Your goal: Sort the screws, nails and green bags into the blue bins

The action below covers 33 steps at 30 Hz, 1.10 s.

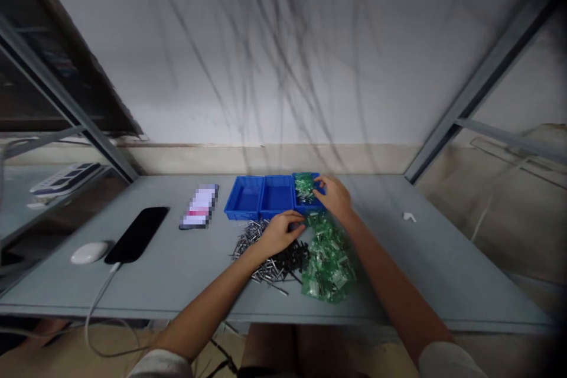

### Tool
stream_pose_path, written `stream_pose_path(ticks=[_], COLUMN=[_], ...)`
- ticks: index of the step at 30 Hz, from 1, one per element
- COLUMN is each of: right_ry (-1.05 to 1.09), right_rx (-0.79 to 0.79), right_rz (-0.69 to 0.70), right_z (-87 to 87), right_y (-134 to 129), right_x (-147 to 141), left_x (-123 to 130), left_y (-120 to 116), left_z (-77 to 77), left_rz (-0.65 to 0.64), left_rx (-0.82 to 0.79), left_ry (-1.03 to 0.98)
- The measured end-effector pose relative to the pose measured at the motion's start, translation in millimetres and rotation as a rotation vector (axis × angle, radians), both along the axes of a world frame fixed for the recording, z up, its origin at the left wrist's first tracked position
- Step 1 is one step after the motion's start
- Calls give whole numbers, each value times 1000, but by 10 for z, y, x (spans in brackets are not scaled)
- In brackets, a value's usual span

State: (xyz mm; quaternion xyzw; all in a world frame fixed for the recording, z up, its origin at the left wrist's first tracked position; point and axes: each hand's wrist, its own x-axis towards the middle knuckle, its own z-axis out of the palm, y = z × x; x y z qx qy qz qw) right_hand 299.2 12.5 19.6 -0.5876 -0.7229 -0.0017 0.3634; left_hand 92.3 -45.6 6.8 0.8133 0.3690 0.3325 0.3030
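Note:
My left hand hovers over a mixed heap of small parts, fingers loosely curved and thumb apart, with nothing visible in it. Under it lie silvery metal pins and black screw-like pieces. My right hand reaches to the right-hand blue bin, its thumb and forefinger apart at the bin's right side. Inside that bin are small green-tinted plastic packets. A larger pile of green packets, with pale pieces inside, lies between my forearms. The middle blue bin and left blue bin hold nothing visible.
Left of the bins lie a phone with a lit screen, a dark phone on a white cable, and a white rounded case. A white earbud lies to the right. Metal frame posts flank the grey table.

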Motion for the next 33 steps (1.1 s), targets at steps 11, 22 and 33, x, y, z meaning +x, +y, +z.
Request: stream_pose_path(ticks=[11, 22, 33], right_ry=[563, 772, 826], right_rx=[-149, -394, -382], right_rz=[159, 466, 441], right_z=[24, 124, 103], right_y=[-372, -449, -451], right_x=[-64, -140, -212], left_x=[-97, -102, -52], left_y=[33, 69, 33], left_z=[118, 218, 193], left_rz=[213, 317, 235], left_rx=[-52, -465, -538], left_ry=[-343, -931, -950])
